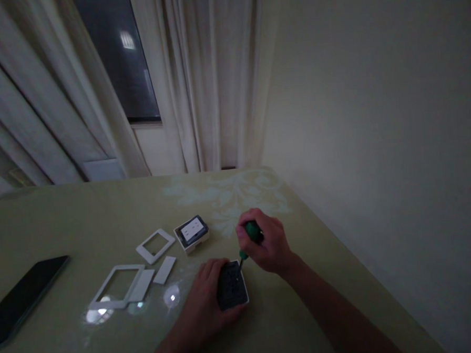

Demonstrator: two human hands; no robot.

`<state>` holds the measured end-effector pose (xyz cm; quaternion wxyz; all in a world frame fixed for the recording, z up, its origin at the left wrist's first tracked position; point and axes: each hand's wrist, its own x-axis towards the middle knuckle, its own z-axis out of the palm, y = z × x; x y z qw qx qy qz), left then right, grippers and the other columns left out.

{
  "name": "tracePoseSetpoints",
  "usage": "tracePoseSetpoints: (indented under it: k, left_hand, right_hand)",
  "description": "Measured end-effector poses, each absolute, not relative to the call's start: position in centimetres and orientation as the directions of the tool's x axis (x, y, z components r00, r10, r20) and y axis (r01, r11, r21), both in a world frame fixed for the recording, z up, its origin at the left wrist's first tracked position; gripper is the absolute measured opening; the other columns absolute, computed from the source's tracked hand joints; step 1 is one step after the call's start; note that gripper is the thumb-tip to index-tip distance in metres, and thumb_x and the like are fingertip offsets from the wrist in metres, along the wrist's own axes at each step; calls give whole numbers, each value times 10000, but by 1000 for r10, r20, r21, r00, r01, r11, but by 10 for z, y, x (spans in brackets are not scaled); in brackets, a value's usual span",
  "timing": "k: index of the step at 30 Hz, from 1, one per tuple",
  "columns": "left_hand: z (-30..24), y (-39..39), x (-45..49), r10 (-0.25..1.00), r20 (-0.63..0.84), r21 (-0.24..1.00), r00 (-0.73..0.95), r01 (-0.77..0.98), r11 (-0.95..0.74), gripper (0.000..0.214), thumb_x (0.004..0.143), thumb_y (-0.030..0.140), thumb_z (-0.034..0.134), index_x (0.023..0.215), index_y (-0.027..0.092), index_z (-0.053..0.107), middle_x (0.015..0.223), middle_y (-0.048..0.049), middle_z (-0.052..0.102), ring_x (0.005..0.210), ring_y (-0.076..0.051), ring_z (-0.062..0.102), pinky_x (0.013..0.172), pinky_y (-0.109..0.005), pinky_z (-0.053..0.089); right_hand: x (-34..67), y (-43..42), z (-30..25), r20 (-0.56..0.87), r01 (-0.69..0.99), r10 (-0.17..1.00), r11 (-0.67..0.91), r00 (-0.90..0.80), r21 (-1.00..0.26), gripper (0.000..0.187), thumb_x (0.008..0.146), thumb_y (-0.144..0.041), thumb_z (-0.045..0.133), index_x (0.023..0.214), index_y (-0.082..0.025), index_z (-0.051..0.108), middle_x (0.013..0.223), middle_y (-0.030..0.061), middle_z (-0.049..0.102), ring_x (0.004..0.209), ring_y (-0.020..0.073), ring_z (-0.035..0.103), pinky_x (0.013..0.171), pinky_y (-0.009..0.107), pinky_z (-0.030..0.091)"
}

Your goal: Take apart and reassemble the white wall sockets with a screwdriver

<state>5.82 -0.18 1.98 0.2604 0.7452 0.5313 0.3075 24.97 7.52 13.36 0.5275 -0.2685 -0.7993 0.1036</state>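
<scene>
My left hand (204,299) grips a dark switch module (232,287) with a white edge and steadies it on the table (64,217). My right hand (265,243) is closed round a green-handled screwdriver (251,232). The screwdriver's tip points down onto the top of the module. A second switch unit (191,232) with two white rockers lies just beyond, to the upper left of my hands.
White cover frames (155,245) (117,286) and two loose white plates (164,270) lie left of my hands. A dark phone or tablet (23,295) rests at the table's left edge. Curtains (210,77) and a dark window (121,56) stand behind; the table's right edge runs near the wall.
</scene>
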Motion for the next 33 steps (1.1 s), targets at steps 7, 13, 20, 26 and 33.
tracePoseSetpoints:
  k: [7,13,20,26,33]
  left_hand:
    - [19,-4,56,942,202,715,269,617,-330,696,782,332,876,1408,270,578,1379,-120,667,1258,-368,644,1108,-560,540]
    - [14,-3,54,941,206,699,269,632,-334,736,777,337,885,1432,268,556,1401,-123,653,1282,-371,627,1121,-572,531]
    - [13,-3,54,936,232,694,266,628,-351,745,758,345,904,1419,273,568,1384,-113,665,1268,-363,638,1106,-549,546]
    - [10,-1,53,925,256,691,280,616,-378,726,775,368,898,1417,281,570,1396,-113,662,1266,-370,641,1089,-565,557]
    - [9,1,51,913,274,675,304,616,-407,746,801,413,875,1459,284,547,1418,-133,664,1287,-391,641,1092,-614,549]
  right_hand:
    - [252,80,123,758,297,570,819,-319,-491,31,993,-239,622,997,-241,591,822,-29,661,667,109,611,675,227,483]
    - [253,80,127,767,266,562,826,-310,-498,56,988,-210,630,1003,-243,588,828,-41,658,679,99,608,679,212,472]
    - [253,79,125,760,248,557,830,-336,-499,42,980,-214,619,995,-241,590,825,-32,651,671,109,586,685,229,481]
    - [253,78,127,744,87,475,864,-469,-497,61,960,-200,637,984,-239,597,810,-34,614,681,114,560,664,230,466]
    - [265,74,144,573,11,469,780,-672,-626,60,1000,-250,589,1054,-234,609,926,6,658,792,145,612,751,268,501]
